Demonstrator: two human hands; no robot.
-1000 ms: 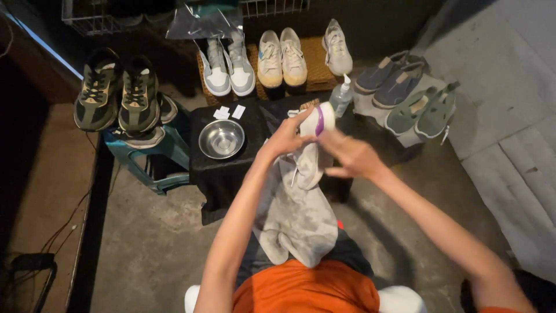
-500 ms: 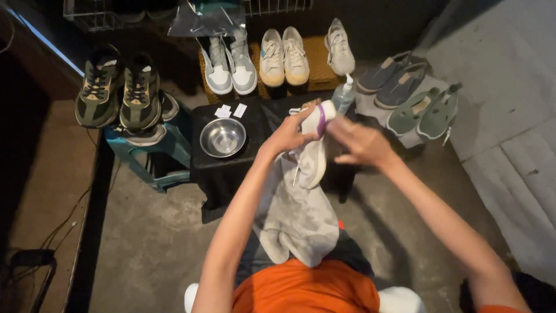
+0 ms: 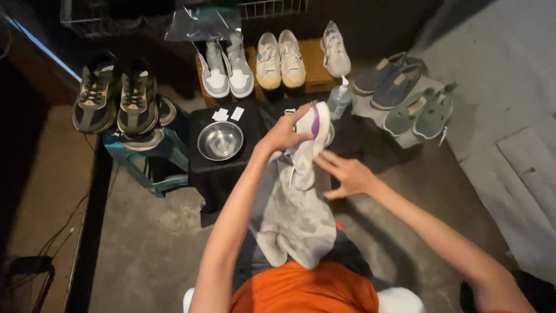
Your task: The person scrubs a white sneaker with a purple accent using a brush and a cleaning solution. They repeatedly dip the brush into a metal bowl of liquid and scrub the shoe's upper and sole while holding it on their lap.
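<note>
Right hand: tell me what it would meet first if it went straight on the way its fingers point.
Probably the white shoe held up by the left hand; the right hand is open, fingertips pointing at it, just short. Depth is unclear.

We count two hands: left hand (image 3: 284,134), right hand (image 3: 346,174). One white-and-purple sneaker (image 3: 307,148), one grey cloth (image 3: 292,223). One steel bowl (image 3: 220,141), one clear spray bottle (image 3: 340,98), two small white cards (image 3: 228,114). Paired shoes: two olive sneakers (image 3: 116,99), two grey-white high-tops (image 3: 227,68), two cream sneakers (image 3: 279,58), two grey slip-ons (image 3: 389,78), two green slip-ons (image 3: 418,113). One single white sneaker (image 3: 335,49). One teal stool (image 3: 152,157).
</note>
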